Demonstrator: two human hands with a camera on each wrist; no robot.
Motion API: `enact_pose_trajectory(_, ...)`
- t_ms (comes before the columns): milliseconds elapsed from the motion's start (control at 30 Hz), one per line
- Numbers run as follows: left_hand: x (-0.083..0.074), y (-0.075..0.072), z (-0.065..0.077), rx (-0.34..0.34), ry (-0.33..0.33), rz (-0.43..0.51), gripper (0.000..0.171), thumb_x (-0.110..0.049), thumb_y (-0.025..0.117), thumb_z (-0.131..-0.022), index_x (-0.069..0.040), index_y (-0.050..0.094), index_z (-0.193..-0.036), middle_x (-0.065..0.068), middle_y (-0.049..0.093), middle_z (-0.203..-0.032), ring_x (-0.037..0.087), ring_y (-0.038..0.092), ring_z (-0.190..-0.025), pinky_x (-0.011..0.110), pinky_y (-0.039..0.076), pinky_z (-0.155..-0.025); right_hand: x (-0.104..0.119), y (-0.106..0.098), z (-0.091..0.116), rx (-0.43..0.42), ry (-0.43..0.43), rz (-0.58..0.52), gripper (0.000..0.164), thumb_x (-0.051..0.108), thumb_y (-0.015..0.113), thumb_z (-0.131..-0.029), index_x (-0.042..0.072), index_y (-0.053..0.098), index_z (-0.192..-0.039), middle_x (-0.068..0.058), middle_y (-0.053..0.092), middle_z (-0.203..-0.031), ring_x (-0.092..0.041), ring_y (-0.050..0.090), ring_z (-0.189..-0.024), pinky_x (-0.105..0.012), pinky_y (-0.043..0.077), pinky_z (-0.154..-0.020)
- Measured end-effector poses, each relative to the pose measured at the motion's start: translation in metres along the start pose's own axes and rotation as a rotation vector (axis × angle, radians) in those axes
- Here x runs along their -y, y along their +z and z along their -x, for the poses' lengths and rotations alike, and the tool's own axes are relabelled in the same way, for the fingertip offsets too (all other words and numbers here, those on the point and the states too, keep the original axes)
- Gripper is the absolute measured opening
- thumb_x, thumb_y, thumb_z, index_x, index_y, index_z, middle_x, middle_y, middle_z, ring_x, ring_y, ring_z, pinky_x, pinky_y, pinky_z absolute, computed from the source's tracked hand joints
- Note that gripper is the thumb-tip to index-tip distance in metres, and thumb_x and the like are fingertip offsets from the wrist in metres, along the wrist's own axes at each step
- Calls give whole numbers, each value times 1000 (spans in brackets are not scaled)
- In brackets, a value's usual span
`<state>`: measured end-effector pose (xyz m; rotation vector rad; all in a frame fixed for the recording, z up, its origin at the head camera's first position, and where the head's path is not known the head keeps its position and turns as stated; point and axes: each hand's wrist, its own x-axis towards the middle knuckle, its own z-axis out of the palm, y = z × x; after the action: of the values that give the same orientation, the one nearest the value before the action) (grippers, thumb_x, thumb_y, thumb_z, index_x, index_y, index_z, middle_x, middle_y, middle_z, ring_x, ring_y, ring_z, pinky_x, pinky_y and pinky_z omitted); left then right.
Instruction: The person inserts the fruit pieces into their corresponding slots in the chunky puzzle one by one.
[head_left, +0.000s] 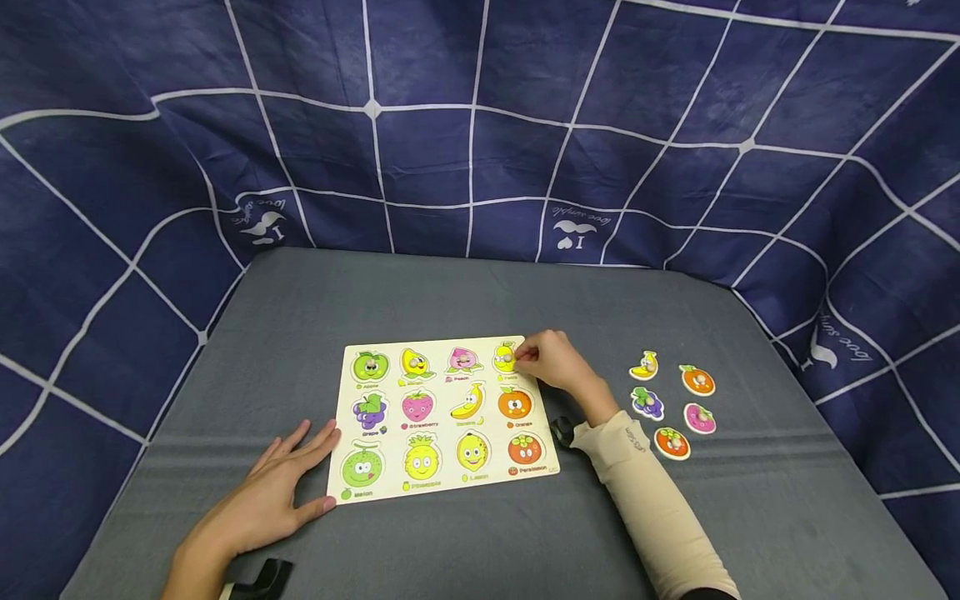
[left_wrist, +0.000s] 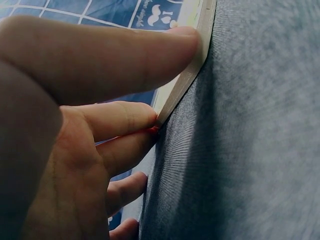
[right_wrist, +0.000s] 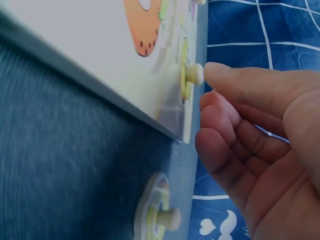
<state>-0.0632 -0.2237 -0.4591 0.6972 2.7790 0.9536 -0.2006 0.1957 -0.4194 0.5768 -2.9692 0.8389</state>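
Note:
A cream wooden fruit puzzle board [head_left: 443, 427] lies on the grey cloth, with rows of labelled cartoon fruits. My left hand [head_left: 262, 498] rests at its left side, fingers extended and thumb and fingertips touching the board's edge. Over the top right corner is my right hand [head_left: 553, 360], fingers bent, beside the yellow pear piece [head_left: 504, 358]. In the right wrist view, the thumb tip is right next to that piece's small wooden knob [right_wrist: 196, 74]; the knob is not seen between the fingers. The piece sits at its place on the board.
Right of the board lie loose knobbed pieces: a banana [head_left: 644, 366], an orange [head_left: 698, 381], grapes [head_left: 647, 403], a pink fruit [head_left: 700, 418] and a persimmon [head_left: 672, 443]. A blue cloth with white lines [head_left: 427, 154] rises behind the grey surface [head_left: 420, 292].

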Motion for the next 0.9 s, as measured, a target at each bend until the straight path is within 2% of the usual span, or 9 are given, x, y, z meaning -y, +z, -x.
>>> enact_pose_trajectory(133,0,0,0,-1,5,2,84,-26,85,-77,-2,45,-147,15,38,-154,50,25,-141,68,15,-109,-1,-6,7,-7,-21,6,7,8,78,-83,3,77,-88,1,69,-74,-8,59,-64,-25,50,-61)
enact_pose_trajectory(333,0,0,-1,-2,3,-8,84,-27,85,-77,-2,46,-147,15,38,-154,50,25,-141,68,15,-109,-3,-14,16,9,-1,4,11,9,79,-84,2,77,-91,2,67,-74,-8,56,-64,-24,48,-60)
enact_pose_trajectory(600,1,1,0,-5,0,-3,84,-27,84,-77,-3,45,-148,15,39,-154,51,25,-140,69,16,-108,-5,-25,28,-9,-10,-26,11,8,79,-83,0,77,-91,2,66,-72,-8,55,-62,-25,47,-58)
enact_pose_trajectory(900,0,1,-1,-5,3,0,85,-25,85,-76,-2,45,-148,16,38,-154,50,24,-141,68,15,-109,-26,-40,50,-66,-23,-4,7,5,79,-82,1,77,-88,2,68,-74,-7,58,-63,-24,49,-56)
